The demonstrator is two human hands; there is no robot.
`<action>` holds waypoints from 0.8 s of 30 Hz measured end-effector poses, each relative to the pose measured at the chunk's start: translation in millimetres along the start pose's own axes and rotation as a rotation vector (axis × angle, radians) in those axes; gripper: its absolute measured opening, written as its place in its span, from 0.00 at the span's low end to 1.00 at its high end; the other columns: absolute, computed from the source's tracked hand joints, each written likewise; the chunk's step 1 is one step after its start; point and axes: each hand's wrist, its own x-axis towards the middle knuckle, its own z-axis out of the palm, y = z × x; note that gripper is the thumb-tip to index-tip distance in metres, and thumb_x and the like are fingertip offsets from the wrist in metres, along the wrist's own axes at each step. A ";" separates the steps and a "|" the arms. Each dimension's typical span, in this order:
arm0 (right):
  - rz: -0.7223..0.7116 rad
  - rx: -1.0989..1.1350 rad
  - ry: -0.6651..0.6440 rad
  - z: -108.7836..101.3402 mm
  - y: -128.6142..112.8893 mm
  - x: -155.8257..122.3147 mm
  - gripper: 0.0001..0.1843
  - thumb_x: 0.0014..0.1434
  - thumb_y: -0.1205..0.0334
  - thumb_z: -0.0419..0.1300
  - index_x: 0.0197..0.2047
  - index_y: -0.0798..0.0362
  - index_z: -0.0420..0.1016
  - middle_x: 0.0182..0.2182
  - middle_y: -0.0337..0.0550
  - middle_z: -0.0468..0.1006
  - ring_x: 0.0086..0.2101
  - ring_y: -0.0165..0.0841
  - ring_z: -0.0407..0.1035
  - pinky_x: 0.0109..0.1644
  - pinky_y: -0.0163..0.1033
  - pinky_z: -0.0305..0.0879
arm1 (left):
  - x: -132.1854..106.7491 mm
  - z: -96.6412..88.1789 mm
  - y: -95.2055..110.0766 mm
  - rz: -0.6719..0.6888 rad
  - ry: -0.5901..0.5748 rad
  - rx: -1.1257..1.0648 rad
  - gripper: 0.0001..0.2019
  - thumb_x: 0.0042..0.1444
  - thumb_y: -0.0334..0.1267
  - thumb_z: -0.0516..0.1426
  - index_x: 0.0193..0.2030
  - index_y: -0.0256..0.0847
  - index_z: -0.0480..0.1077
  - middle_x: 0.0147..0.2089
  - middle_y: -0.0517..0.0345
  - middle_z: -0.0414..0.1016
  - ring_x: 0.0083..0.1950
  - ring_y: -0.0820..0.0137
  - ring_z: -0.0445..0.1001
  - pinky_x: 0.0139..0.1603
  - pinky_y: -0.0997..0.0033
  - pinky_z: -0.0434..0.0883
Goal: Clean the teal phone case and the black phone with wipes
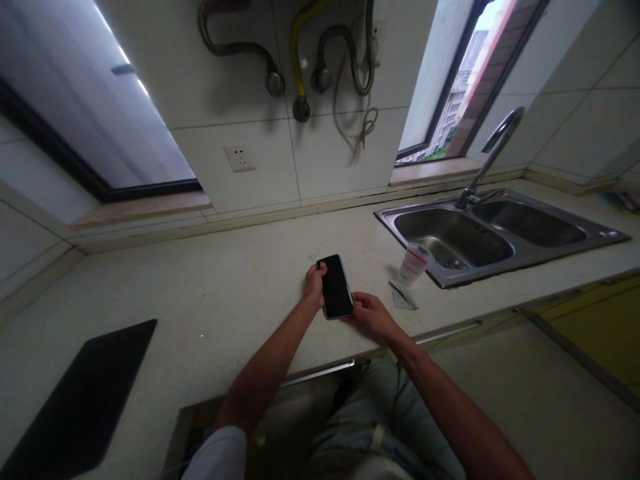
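A smartphone (335, 288) with a dark screen is held over the pale countertop. My left hand (315, 283) is closed around its left edge, the thumb lying over the upper left corner of the screen. At the lower right corner of the phone, my right hand (371, 313) pinches the edge with its fingers. To the right of that hand lies a small grey-white packet (403, 295) on the counter. Beside the packet is a clear plastic cup or bag (414, 263) with red marking, close to the sink's edge.
A double steel sink (450, 277) with a chrome faucet (493, 157) is set into the countertop (240, 280) on the right. A black flat panel (90, 400) lies at the left. Hoses and a yellow pipe (297, 57) hang on the tiled wall above a socket (240, 158).
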 end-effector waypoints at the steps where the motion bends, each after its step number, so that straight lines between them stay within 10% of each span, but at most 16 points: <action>1: 0.008 0.051 -0.011 -0.1 -1.0 -1.2 0.17 0.44 0.55 0.70 0.36 0.55 0.77 0.27 0.39 0.78 0.31 0.33 0.74 0.43 0.42 0.74 | 0.1 0.3 -0.7 0.003 -0.001 0.001 0.20 0.41 0.48 0.67 0.35 0.42 0.66 0.28 0.62 0.70 0.28 0.70 0.68 0.33 0.68 0.68; 12: -0.008 -0.005 -0.047 -4.8 -2.0 2.8 0.16 0.42 0.66 0.65 0.38 0.56 0.78 0.27 0.35 0.79 0.25 0.26 0.69 0.31 0.30 0.65 | 1.3 1.7 0.2 0.006 0.002 -0.022 0.18 0.42 0.47 0.67 0.34 0.42 0.67 0.27 0.63 0.70 0.28 0.70 0.68 0.33 0.69 0.68; 24: 0.019 0.126 -0.029 -3.3 -4.0 2.3 0.16 0.42 0.60 0.72 0.35 0.54 0.77 0.27 0.40 0.81 0.28 0.33 0.75 0.41 0.41 0.75 | 0.6 2.6 -2.1 0.014 -0.004 -0.025 0.19 0.42 0.49 0.68 0.33 0.40 0.68 0.27 0.61 0.70 0.29 0.71 0.67 0.33 0.70 0.67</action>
